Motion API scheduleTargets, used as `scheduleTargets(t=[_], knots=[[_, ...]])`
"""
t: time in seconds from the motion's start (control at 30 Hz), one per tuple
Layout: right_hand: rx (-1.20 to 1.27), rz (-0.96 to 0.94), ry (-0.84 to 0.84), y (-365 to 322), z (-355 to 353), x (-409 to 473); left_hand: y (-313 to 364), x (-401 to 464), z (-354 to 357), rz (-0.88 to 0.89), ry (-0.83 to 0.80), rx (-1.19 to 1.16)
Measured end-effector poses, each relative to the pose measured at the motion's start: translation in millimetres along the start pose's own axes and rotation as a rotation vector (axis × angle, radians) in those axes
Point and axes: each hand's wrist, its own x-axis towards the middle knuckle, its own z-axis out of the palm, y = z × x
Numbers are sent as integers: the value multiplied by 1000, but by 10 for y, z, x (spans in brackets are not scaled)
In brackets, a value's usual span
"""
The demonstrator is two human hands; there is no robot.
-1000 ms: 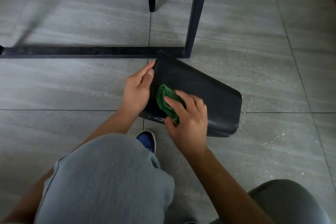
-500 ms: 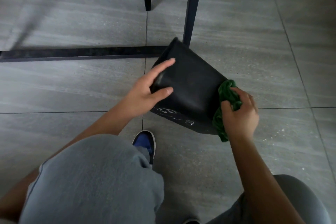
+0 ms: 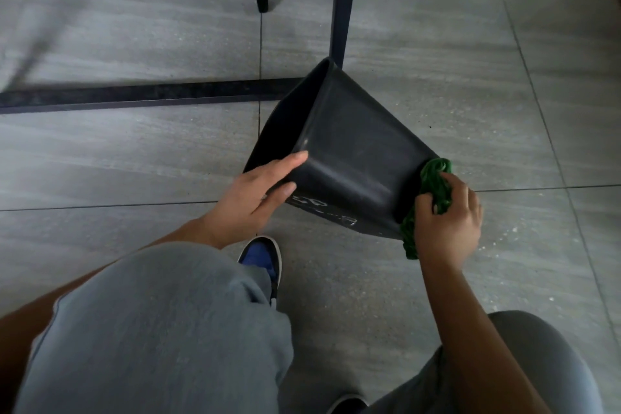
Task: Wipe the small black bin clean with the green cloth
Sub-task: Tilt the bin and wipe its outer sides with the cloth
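Green cloth [image 3: 433,185] is bunched in my right hand [image 3: 448,222] and pressed on the bottom end of the small black bin [image 3: 353,158], which lies tipped on the floor [image 3: 134,161] while my left hand [image 3: 255,191] holds its rim.

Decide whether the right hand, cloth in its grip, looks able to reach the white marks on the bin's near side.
Probably yes. The right hand grips the green cloth at the bin's base end, and the white marks lie just along the near side with nothing between. The left hand holds the rim end, beside them.
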Motion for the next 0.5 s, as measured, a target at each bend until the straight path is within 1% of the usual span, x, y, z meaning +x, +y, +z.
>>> scheduleTargets(t=[0.07,0.2,0.33,0.5], knots=[[3,16,-19,23,-6,19,41,30,-53,-1,-29,-7],[45,85,-64,80,-79,78,94,111,-82,53,-40,-45],[83,177,-77,30,-119,79,118,200,-114,115,-12,-80],[143,253,-59,-47,-107,-10,240,486,-197,220,20,-36]])
